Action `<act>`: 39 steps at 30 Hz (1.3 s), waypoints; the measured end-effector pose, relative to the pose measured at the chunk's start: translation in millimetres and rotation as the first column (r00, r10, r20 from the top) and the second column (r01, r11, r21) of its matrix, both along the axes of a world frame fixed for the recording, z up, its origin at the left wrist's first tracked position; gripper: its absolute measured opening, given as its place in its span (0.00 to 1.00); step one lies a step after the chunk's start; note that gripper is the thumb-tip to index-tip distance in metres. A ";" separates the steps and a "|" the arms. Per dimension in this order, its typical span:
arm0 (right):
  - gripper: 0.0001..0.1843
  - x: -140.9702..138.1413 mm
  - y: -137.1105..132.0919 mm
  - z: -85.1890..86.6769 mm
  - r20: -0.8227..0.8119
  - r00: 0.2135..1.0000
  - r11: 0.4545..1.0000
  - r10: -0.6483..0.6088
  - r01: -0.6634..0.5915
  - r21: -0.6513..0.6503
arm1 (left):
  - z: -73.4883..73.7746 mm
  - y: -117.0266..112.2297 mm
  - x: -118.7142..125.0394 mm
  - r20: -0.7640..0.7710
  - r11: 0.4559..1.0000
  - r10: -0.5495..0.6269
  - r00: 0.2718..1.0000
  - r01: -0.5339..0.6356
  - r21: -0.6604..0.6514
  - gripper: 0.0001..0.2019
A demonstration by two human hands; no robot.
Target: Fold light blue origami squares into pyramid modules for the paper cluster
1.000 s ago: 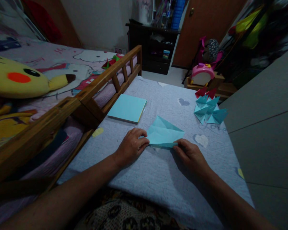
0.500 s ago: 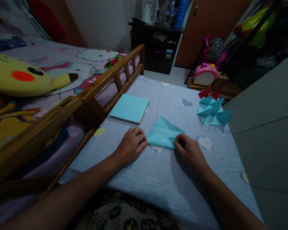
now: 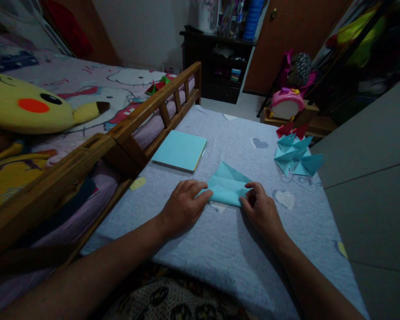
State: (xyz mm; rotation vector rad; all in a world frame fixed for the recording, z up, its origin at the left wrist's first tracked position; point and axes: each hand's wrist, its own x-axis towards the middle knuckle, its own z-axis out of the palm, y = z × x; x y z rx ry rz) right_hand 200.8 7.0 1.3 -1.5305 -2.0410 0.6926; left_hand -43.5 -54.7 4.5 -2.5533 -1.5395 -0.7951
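A creased turquoise origami paper [image 3: 227, 186] lies on the cloth-covered table, its peak pointing away from me and its folded edge towards me. My left hand [image 3: 186, 203] is closed on the paper's left corner, thumb along the near edge and fingers behind. At the right end, my right hand [image 3: 262, 208] pinches the paper between thumb and fingers, hiding that corner. Behind my left hand rests a flat stack of square paper [image 3: 180, 150], turquoise on top. Folded turquoise paper pieces [image 3: 296, 154] stand at the right, with red folded paper [image 3: 291, 130] behind them.
A wooden bed rail [image 3: 166, 111] runs along the table's left side. Beyond it, a yellow plush toy [image 3: 30, 104] lies on the bed. A pale cabinet [image 3: 373, 178] borders the right side. A pink toy case [image 3: 287, 104] stands past the far right corner.
Both hands have shifted slightly inward along the paper's near edge. My left thumb and fingers now cover more of the left corner, and my right fingers reach further over the right one.
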 end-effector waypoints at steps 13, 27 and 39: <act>0.16 0.2 -0.7 0.4 -0.001 1.000 1.000 0.027 -0.027 -0.001 | -5.5 -14.8 34.6 -0.183 0.969 -0.210 0.960 0.180 -0.167 0.24; 0.15 1.4 1.6 0.1 0.029 0.999 0.999 0.032 -0.033 0.012 | -11.0 -30.9 21.6 -0.167 0.940 -0.214 0.962 0.156 -0.304 0.33; 0.15 0.7 2.4 1.6 0.059 0.998 0.999 0.036 -0.035 -0.015 | -7.3 -35.4 15.2 -0.180 0.932 -0.213 0.960 0.144 -0.333 0.35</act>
